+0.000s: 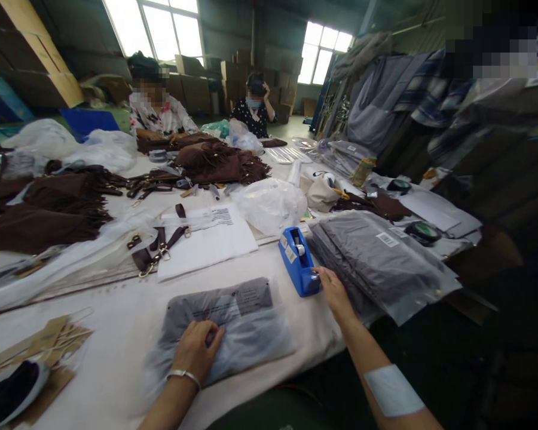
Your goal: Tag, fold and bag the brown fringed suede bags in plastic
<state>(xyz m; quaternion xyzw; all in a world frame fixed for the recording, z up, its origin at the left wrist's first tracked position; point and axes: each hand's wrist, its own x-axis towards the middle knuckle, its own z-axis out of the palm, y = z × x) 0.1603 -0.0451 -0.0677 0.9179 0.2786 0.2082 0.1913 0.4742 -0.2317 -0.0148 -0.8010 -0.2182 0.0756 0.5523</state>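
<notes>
A dark grey folded item in a clear plastic bag [251, 304] lies flat on the table before me, with printed text near its top. My left hand [196, 349] rests on the bag's near side, fingers curled and thumb against them, pinching its film. A blue tape dispenser [298, 263] stands to the right of the bag, holding a small roll. At its cutting end, my right hand [334, 292] has thumb and forefinger closed on the tape end; the tape itself is barely visible.
Bagged grey goods [372, 251] are stacked right of the dispenser. White sheets [210, 245] with brown straps [159, 248] lie beyond my package. Brown fringed pieces [49, 203] cover the left side. Paper tags with strings [45, 346] lie near left. Two people sit across the table.
</notes>
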